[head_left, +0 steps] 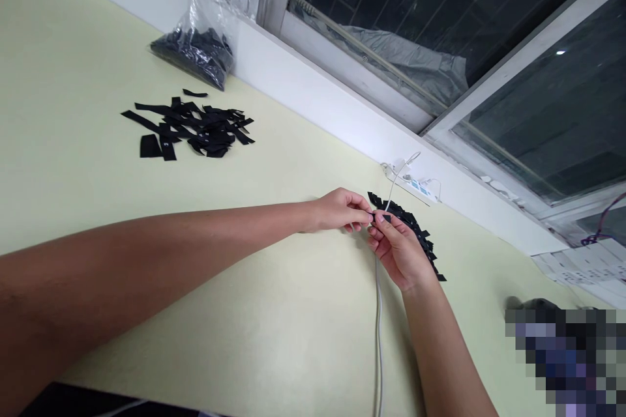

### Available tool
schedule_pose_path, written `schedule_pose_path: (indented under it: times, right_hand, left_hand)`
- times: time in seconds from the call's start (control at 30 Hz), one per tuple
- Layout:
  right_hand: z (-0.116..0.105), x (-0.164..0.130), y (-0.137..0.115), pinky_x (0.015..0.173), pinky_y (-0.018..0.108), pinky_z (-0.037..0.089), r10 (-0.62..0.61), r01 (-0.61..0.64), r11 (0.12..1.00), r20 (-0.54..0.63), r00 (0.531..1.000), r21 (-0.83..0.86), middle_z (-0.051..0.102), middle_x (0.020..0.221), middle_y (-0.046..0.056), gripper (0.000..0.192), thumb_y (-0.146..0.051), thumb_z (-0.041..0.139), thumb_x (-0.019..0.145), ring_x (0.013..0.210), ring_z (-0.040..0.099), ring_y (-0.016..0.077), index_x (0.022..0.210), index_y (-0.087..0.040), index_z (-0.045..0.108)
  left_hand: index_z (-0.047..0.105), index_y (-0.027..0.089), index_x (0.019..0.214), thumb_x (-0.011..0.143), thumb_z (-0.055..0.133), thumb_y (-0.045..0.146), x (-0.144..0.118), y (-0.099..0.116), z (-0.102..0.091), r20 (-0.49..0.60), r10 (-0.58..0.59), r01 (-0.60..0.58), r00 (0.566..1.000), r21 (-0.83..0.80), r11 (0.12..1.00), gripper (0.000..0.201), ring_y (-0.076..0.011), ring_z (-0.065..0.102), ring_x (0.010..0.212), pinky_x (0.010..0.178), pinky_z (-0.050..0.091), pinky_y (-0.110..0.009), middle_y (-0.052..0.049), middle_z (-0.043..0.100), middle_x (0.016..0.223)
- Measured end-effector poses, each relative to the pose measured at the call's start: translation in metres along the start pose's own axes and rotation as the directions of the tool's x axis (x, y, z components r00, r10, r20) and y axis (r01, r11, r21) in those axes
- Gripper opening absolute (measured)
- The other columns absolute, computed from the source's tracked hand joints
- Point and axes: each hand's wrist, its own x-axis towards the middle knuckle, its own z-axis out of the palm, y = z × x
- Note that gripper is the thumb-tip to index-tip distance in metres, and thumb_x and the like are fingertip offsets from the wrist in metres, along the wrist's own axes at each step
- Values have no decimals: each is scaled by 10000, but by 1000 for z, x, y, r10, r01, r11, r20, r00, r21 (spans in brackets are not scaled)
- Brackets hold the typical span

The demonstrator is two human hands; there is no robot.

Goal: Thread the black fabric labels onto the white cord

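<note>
Both hands are meeting over the pale yellow table (73,78), near its window edge. The left hand (337,210) is pinching one end of a small black fabric label (381,217) between thumb and fingertips; the right hand (398,251) is closing its thumb and forefinger on the other end, so both are gripping the same piece just above the tabletop. Directly behind the right hand, an overlapping row of black labels (415,234) is lying in a line. A white cable (378,326) is running from a power strip (415,186) under the hands toward the viewer.

Judgement: the step in hand appears to be folding or straightening a single label. The next move is calling for a steady two-finger hold and clean alignment with the row's end.

Well apart on the left, a loose heap of black labels (190,130) and a clear bag of labels (198,45) are lying.
</note>
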Motion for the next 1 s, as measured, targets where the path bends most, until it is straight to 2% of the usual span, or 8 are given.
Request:
schedule_pose_path:
  times: [0.1, 0.27, 0.4, 0.47, 0.6, 0.7, 0.8, 1.0]
  right_hand:
    - [-1, 1, 1, 580, 204, 441, -115, 110, 979, -19, 993, -171, 624, 735, -9, 338, -435, 855, 722, 652, 522, 92, 928, -201, 725]
    - [-3, 0, 1, 548, 242, 403, -343, 269, 842, -79, 936, -469, 621, 731, 1, 376, -522, 769, 788, 602, 497, 106, 961, -196, 697]
    - [-6, -3, -1, 480, 238, 336, -475, 335, 763, -128, 871, -553, 611, 736, 4, 370, -529, 730, 818, 569, 467, 105, 984, -201, 686]
    - [-8, -3, -1, 498, 250, 367, -544, 369, 700, -123, 830, -611, 623, 755, 13, 348, -514, 713, 834, 578, 486, 112, 982, -201, 690]
    - [-10, -2, 2, 622, 295, 478, -643, 415, 570, -69, 763, -709, 677, 863, 49, 313, -492, 673, 863, 693, 590, 152, 977, -201, 697]
    - [-9, -2, 4, 634, 307, 493, -639, 416, 541, -36, 768, -731, 676, 864, 51, 313, -493, 652, 877, 721, 609, 168, 981, -202, 696]
    - [-7, -3, 4, 627, 307, 486, -607, 401, 545, -17, 794, -737, 668, 853, 44, 284, -485, 636, 896, 725, 606, 172, 972, -219, 700]
    - [-6, -1, 5, 579, 299, 454, -604, 421, 574, -15, 797, -702, 654, 801, 33, 269, -490, 671, 872, 688, 581, 172, 952, -236, 709]
  left_hand:
    - [692, 143, 872, 807, 667, 217, -2, 2, 2, -19, -2, 2, 1000, 14, 1000, 102, -106, 598, 712, 683, 479, -265, -12, 637, 748]
    - [684, 157, 865, 830, 647, 287, 2, 4, -2, -99, 85, -76, 991, 100, 992, 140, -122, 604, 730, 675, 484, -266, -23, 661, 807]
    - [677, 167, 876, 853, 563, 244, 7, 4, -17, -327, 300, -142, 896, 429, 892, 140, -146, 603, 771, 720, 473, -290, -36, 689, 864]
    - [678, 176, 876, 814, 578, 210, 6, 2, -24, -287, 356, -99, 889, 639, 763, 122, -163, 599, 780, 733, 461, -308, -39, 693, 893]
    - [664, 181, 856, 768, 621, 237, -1, 2, -26, -133, 262, -26, 956, 850, 525, 113, -199, 590, 779, 671, 434, -322, -67, 670, 937]
    - [659, 176, 866, 783, 612, 245, -5, 8, -22, -101, 213, 7, 972, 916, 402, 118, -230, 594, 839, 684, 430, -334, -93, 657, 968]
    - [679, 167, 836, 786, 616, 229, -6, 15, -19, -71, 169, 24, 983, 964, 267, 102, -277, 585, 953, 812, 431, -386, -118, 655, 1002]
    - [699, 172, 814, 792, 626, 210, -5, 20, -18, -118, 90, 86, 989, 950, 299, 85, -276, 573, 969, 891, 400, -424, -110, 668, 1020]
